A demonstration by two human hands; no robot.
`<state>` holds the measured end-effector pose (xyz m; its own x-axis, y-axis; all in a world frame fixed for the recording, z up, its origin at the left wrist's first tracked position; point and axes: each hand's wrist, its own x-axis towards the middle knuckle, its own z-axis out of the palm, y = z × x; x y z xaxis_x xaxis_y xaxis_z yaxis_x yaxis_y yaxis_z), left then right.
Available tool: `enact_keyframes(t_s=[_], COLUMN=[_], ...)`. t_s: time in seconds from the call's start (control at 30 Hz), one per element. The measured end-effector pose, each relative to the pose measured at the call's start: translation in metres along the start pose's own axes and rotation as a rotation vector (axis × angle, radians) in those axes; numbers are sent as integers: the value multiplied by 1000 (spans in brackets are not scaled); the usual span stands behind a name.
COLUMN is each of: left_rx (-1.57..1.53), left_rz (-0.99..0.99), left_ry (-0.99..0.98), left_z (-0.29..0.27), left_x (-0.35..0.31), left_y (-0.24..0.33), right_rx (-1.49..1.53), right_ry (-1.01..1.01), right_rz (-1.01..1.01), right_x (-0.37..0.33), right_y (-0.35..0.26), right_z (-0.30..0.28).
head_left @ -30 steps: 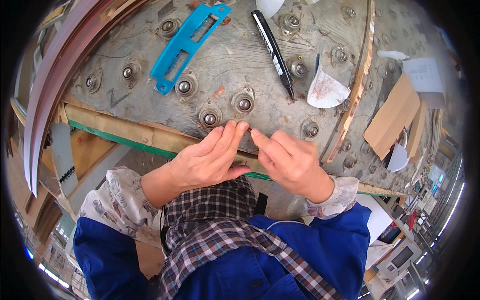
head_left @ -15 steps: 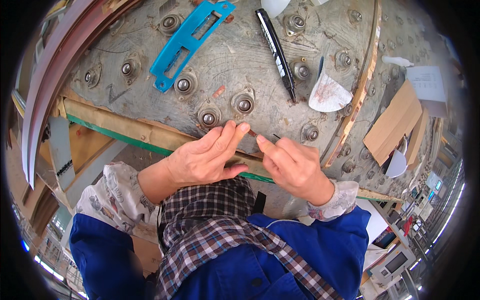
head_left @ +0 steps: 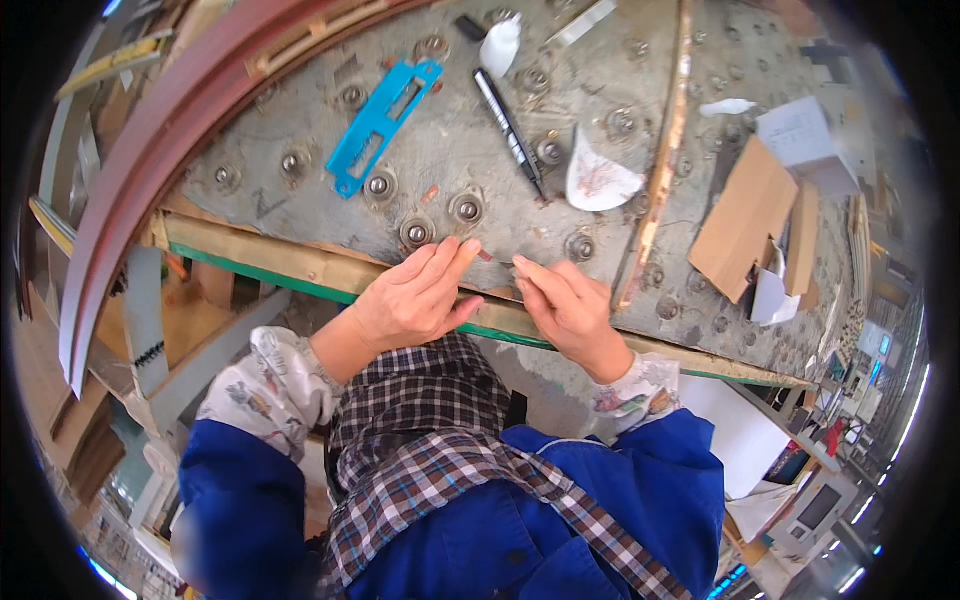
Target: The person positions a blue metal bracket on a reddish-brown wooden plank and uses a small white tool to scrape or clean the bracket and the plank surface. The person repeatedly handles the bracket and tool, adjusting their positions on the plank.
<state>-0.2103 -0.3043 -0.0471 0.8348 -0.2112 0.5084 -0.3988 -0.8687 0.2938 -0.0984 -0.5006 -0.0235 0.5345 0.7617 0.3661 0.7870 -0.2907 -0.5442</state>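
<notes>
My left hand point(head_left: 420, 295) is over the near edge of the worktable, its fingers stretched out and its thumb apart. Its fingertips touch or nearly touch a small reddish-brown piece point(head_left: 486, 256). To the right, my right hand point(head_left: 570, 308) is closed in a pinch, with thumb and forefinger together. A thin dark sliver point(head_left: 506, 264) shows at its fingertips, pointing toward the piece; what the fingers hold is mostly hidden. Beyond the hands lie a black marker pen point(head_left: 510, 135), a blue slotted plate point(head_left: 382, 128) and a crumpled white scrap point(head_left: 602, 180) with reddish smears.
Several ball rollers point(head_left: 466, 209) stud the grey worktable point(head_left: 300, 215). A long curved reddish-brown strip point(head_left: 150, 170) arcs over its left side. A wooden strip point(head_left: 668, 150) crosses the right part; cardboard pieces point(head_left: 745, 220) lie beyond. Another white scrap point(head_left: 500, 45) sits at the back.
The view has shifted, so the table's things look smaller and lie a little differently. Both hands keep much the same pose near the small piece. The gap between the fingertips looks slightly wider.
</notes>
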Motion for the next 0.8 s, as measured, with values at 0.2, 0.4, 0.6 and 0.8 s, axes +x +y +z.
enact_keyframes(t_s=[0.2, 0.4, 0.6, 0.8], left_rx=[-46, -138, -194, -131], left_rz=[65, 177, 183, 446], left_ry=[78, 20, 107, 126], left_z=[4, -15, -37, -108], left_x=[-6, 9, 21, 55], left_y=[3, 7, -10, -40], right_rx=[-228, -323, -390, 325], right_ry=[143, 178, 263, 198], right_rz=[68, 204, 336, 564], right_x=[27, 28, 24, 63], right_y=[-17, -27, -36, -88], right_z=[7, 5, 8, 2])
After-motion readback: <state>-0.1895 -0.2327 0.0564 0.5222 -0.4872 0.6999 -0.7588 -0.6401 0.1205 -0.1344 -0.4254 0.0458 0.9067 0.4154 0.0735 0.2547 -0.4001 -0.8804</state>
